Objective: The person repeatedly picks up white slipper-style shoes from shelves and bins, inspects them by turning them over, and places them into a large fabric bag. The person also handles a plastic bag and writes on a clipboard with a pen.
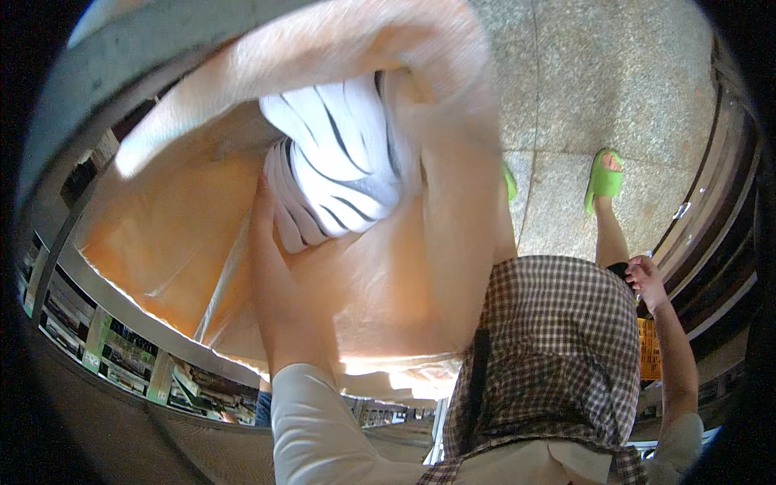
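In the head view, the left hand (pixel 279 283) reaches up into a big orange bag (pixel 186 234). The fingers lie flat and close together, pressed on the side of a white cloth with black stripes (pixel 343 166). The cloth sits inside the bag, just right of the hand and touching it. It is bunched into a lump, so its long way is hard to tell; the folds seem to run from lower left to upper right, toward the top of the bag.

The right hand (pixel 647 279) is far to the right of the bag, beside a checked skirt or apron (pixel 558 347). Its fingers are curled loosely, and I cannot tell if they hold anything.

The hand only pushes on the cloth and does not grip it. So the cloth could slide down inside the bag or tumble out onto the stone floor (pixel 606 73). The soft bag could also sag, because only one hand is at it.
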`<state>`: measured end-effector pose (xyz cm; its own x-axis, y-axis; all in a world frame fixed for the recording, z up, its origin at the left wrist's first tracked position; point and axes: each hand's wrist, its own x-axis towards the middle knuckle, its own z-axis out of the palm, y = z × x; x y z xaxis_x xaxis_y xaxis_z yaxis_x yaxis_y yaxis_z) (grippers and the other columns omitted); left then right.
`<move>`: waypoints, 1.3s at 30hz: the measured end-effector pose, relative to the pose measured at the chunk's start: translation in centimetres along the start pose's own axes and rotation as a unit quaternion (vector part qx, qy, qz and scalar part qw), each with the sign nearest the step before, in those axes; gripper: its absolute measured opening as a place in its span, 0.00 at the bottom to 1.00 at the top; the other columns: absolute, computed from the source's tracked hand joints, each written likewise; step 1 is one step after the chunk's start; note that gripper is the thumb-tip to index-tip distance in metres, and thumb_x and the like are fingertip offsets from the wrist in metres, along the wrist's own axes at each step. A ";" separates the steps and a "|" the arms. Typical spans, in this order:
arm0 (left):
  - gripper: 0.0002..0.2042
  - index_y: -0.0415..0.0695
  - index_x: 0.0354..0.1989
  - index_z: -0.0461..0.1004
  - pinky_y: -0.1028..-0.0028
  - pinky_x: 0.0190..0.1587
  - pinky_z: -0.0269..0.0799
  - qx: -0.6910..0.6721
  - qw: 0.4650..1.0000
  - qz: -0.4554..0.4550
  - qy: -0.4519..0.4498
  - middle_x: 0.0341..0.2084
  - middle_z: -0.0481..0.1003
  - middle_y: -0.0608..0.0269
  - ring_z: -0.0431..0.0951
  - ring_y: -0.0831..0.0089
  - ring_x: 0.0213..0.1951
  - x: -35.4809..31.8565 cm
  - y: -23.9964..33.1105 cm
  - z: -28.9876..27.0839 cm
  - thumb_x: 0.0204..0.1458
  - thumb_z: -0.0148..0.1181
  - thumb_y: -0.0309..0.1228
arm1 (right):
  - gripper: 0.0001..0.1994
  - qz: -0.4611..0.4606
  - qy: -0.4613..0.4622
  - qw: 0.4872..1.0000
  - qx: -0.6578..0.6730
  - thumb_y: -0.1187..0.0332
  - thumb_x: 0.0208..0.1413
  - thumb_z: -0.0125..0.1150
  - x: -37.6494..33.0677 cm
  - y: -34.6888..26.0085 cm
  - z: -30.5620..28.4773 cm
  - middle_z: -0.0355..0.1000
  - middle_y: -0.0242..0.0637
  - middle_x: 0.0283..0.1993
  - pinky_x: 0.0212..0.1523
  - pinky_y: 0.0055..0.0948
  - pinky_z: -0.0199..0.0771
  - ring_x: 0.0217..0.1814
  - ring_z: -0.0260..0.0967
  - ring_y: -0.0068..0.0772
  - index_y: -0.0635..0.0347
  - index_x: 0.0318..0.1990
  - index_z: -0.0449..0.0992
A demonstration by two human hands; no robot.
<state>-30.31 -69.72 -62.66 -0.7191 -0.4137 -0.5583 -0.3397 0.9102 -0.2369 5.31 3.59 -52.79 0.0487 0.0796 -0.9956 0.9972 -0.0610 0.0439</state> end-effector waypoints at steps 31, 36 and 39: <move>0.27 0.48 0.59 0.48 0.69 0.35 0.74 -0.738 0.558 0.110 0.363 0.53 0.57 0.52 0.74 0.60 0.42 -46.6 -12.6 -58.3 0.53 0.52 0.27 | 0.05 -0.299 0.093 0.942 -0.118 0.70 0.53 0.48 -21.9 1.8 -4.9 0.66 0.36 0.28 0.27 0.29 0.69 0.27 0.65 0.28 0.63 0.33 0.65; 0.34 0.46 0.60 0.45 0.54 0.38 0.73 -0.871 0.411 0.052 0.264 0.50 0.62 0.49 0.70 0.49 0.42 -29.8 -20.2 -61.7 0.50 0.59 0.37 | 0.06 -0.307 0.120 0.940 -0.088 0.71 0.51 0.53 -26.7 0.1 0.8 0.67 0.36 0.25 0.24 0.27 0.69 0.25 0.65 0.27 0.65 0.31 0.67; 0.34 0.38 0.56 0.52 0.54 0.37 0.74 -0.879 0.388 -0.052 0.272 0.50 0.63 0.50 0.70 0.53 0.43 -22.3 -22.7 -61.2 0.49 0.58 0.48 | 0.08 -0.318 0.116 0.930 -0.144 0.70 0.51 0.53 -29.6 -1.7 5.0 0.69 0.40 0.28 0.29 0.30 0.70 0.28 0.67 0.31 0.67 0.34 0.68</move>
<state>-43.68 -82.32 3.81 -0.5051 -0.8244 -0.2554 0.0716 -0.3350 0.9395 1.87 -3.67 -23.76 -0.5791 0.2235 -0.7840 0.8003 0.3391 -0.4945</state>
